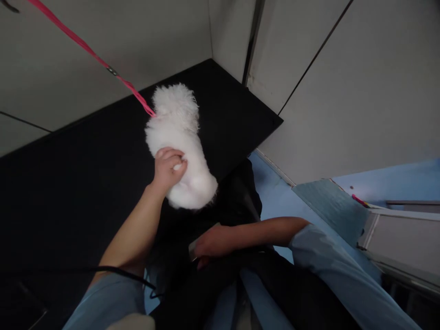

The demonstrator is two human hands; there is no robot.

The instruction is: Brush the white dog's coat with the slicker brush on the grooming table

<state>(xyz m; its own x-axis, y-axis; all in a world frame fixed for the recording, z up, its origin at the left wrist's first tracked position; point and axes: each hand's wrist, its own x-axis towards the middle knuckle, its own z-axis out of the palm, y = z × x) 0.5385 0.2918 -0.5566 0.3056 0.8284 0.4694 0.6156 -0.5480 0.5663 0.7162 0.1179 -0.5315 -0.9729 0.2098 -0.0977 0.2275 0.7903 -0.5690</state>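
Note:
A white, curly-coated dog (192, 172) is on a black table (237, 110), its head end away from me. A pink cord lead (82, 43) runs from its neck up to the left. My left hand (170, 167) is on the dog's back, fingers curled and closed on its coat. Low in front of my dark apron, my right hand (215, 240) is closed around a pale, blunt-ended tool (193, 251). Most of that tool is hidden by the hand, so I cannot tell its kind.
A black cable (120, 271) passes across my left forearm toward my lap. Grey panelled walls (343, 91) stand behind and to the right of the table. The floor (275, 183) is blue, with a grey box-like unit (405, 238) at the right.

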